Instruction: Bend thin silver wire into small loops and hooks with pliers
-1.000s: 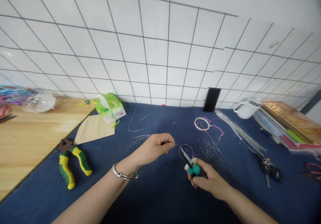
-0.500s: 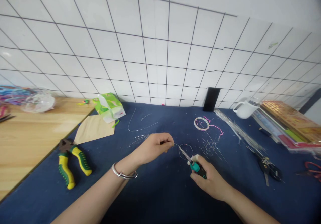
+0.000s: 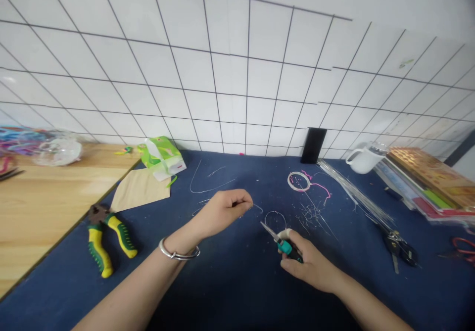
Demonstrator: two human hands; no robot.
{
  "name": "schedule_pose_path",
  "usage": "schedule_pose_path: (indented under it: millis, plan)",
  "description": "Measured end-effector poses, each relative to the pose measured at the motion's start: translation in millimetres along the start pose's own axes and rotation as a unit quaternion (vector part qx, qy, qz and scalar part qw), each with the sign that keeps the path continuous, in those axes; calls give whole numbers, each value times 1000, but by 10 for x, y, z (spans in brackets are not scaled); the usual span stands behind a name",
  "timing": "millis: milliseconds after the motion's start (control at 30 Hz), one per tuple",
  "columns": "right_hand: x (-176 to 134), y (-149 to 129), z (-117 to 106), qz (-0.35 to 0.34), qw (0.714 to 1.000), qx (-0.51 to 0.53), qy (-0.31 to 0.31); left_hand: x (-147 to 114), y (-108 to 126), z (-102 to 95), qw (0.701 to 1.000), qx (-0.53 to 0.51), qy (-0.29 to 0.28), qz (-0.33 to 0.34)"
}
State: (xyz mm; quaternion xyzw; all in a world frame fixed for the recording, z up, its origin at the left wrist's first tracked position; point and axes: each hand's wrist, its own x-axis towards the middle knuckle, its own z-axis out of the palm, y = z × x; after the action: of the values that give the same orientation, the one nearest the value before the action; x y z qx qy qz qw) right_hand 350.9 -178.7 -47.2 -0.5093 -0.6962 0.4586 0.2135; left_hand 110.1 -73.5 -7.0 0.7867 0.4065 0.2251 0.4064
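Note:
Between its thumb and fingers, my left hand [image 3: 230, 210] pinches a thin wire [image 3: 259, 208], whose curved end sticks out to the right. A silver bangle sits on that wrist. My right hand [image 3: 309, 260] is wrapped round the teal and black handles of small long-nosed pliers [image 3: 285, 246], with the jaws aimed up and left. One finger of this hand has a pale wrap. The plier tips are apart from the wire. On the dark blue cloth just beyond the tips lies a thin wire ring [image 3: 275, 212] with tiny beads.
Yellow-green pliers [image 3: 111, 237] lie at left near a beige cloth piece [image 3: 141, 190] and a green packet [image 3: 162, 157]. Wire scraps [image 3: 312, 217], a white ring with pink cord [image 3: 298, 181], a wire bundle [image 3: 356, 191], keys [image 3: 398, 248] and a white mug [image 3: 365, 159] are at right.
My left hand has shifted slightly left and up with the wire. The long-nosed pliers in my right hand have drawn away from the wire's end, down and left.

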Motion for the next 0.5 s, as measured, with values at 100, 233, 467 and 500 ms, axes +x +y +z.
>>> schedule_pose_path:
  millis: [100,233,467,500]
  plan:
    - [25,-36,63,-7,998,-66,-7,-31,3,-159,998,39,45,17]
    - [158,-121,307,-64,965,-252,1,-95,26,-349,995,54,83,21]
    - [532,-361,760,-143,886,-442,6,-345,135,-738,977,54,201,41]
    - [571,-413,787,-157,882,-445,13,-399,148,-809,972,51,225,42]
